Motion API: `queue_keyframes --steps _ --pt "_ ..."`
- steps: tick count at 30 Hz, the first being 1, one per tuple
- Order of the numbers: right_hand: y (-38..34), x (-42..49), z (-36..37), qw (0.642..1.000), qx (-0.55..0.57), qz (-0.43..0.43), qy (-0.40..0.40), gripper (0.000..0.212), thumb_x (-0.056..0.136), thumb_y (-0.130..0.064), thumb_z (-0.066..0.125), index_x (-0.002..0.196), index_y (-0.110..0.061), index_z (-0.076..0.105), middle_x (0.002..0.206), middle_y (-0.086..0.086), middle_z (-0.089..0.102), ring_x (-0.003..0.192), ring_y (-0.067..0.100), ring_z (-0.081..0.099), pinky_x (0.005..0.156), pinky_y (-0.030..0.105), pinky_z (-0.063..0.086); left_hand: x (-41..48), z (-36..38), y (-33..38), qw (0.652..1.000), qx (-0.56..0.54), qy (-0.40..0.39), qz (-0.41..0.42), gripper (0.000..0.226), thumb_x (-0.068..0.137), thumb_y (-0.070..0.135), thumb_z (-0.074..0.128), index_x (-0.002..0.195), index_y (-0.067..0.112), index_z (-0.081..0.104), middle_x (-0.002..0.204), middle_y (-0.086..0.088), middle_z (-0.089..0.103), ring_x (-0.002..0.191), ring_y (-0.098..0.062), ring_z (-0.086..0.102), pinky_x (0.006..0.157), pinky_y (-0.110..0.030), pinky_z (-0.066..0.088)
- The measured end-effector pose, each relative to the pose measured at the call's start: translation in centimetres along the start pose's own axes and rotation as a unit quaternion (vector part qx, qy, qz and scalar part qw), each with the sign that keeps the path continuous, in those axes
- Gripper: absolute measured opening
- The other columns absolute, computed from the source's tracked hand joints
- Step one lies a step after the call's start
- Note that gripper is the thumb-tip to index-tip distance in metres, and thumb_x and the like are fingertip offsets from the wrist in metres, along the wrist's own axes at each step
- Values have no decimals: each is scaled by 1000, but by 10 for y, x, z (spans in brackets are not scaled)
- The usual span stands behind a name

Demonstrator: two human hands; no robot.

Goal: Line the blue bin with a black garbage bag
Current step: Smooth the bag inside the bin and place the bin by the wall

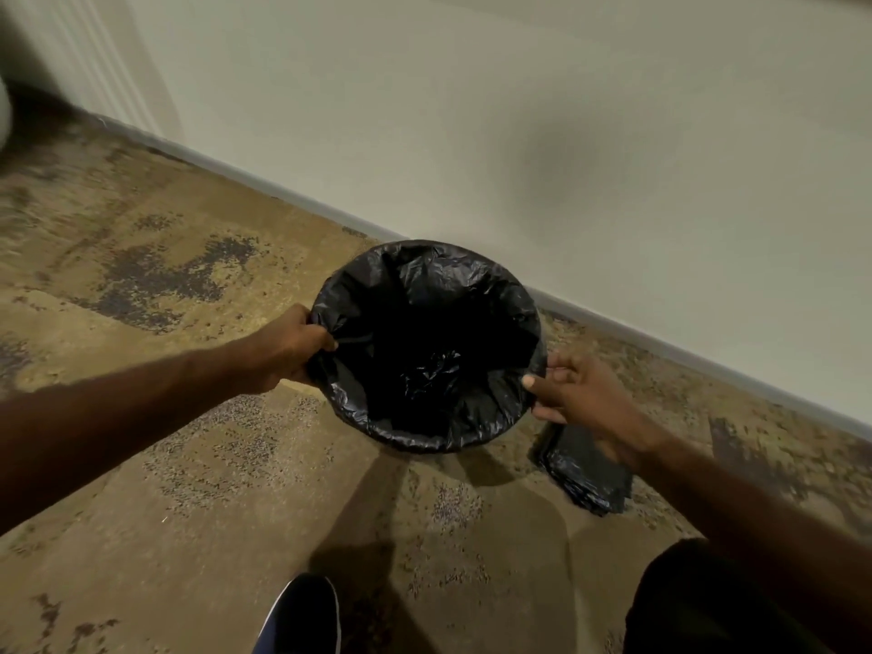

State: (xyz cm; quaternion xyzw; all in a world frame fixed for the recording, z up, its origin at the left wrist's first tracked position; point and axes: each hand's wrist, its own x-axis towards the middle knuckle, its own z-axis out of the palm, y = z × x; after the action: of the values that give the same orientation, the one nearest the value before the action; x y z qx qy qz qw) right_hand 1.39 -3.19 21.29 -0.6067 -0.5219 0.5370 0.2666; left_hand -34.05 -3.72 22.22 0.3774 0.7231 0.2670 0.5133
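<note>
Looking down through the head camera, I see the black garbage bag [427,346] lining the bin at frame centre, folded over its rim. My left hand [288,349] clenches bag plastic at the left edge. My right hand [573,389], fingers loosely spread, touches the right edge. No readable writing.

black garbage bag [427,344], mottled tan carpet [188,488]

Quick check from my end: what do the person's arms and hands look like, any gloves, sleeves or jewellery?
Both forearms are bare as far as the frame shows: no sleeves in view. The left hand and right hand wear no gloves, and no watch, ring or bracelet is visible. Motion blur softens finer detail.
</note>
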Motion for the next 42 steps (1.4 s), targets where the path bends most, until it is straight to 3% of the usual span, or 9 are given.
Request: queue_keyframes --steps 4,6,9,14,18,23,26,33,42 --pt "0 20 13 996 58 40 54 9 88 -3 75 94 -8 71 87 4 80 77 13 78 65 29 62 -6 -4 -2 991 108 66 38 28 93 18 67 116 5 56 122 -15 58 105 -30 58 84 -40 52" --pt "-6 27 14 990 101 73 70 11 82 5 77 86 -4 73 86 7 80 77 15 78 60 27 61 -16 -10 0 1000 16 23 14 25 94 23 69 111 4 64 116 -13 68 106 -28 64 88 -39 54" --pt "-21 27 16 989 104 75 70 15 77 8 80 85 -2 72 86 7 79 79 16 77 62 27 61 -31 -22 -2 992 -126 16 -9 35 96 34 65 113 4 70 108 -11 73 93 -26 71 69 -31 59" --pt "-69 26 21 992 116 24 50 24 75 6 81 97 1 71 97 9 77 85 19 75 58 24 61 -50 -56 8 972 -208 110 -15 16 102 8 50 97 4 65 95 -10 64 81 -24 67 52 -29 61" --pt "-122 25 33 989 135 -9 59 20 76 12 78 81 -1 63 93 16 74 85 25 73 63 30 61 -64 -90 44 971 -204 121 16 18 103 4 45 113 4 60 99 -6 62 80 -21 62 54 -29 62" --pt "-194 51 58 983 173 -35 53 17 76 13 77 84 4 65 97 22 75 89 31 76 79 41 64 -59 -144 92 966 -210 144 37 22 103 1 41 93 8 60 96 -6 62 82 -19 62 67 -34 60" --pt "-230 80 86 981 186 -40 44 20 76 14 76 93 9 66 97 22 75 87 31 76 79 43 64 -37 -187 114 965 -204 157 42 20 102 1 42 94 8 59 92 -6 63 82 -18 62 87 -38 52" --pt "-290 182 181 978 183 -56 88 17 75 8 80 83 5 66 97 23 73 87 33 75 80 47 64 61 -296 147 971 -145 180 55 20 101 -2 41 106 2 60 90 -8 64 78 -21 63 88 -40 51" --pt "-294 334 287 979 156 -35 125 15 80 5 77 76 -4 66 102 23 72 95 36 73 86 51 62 227 -377 141 978 -88 181 46 19 102 1 39 94 4 57 89 -8 64 73 -22 63 63 -35 54"
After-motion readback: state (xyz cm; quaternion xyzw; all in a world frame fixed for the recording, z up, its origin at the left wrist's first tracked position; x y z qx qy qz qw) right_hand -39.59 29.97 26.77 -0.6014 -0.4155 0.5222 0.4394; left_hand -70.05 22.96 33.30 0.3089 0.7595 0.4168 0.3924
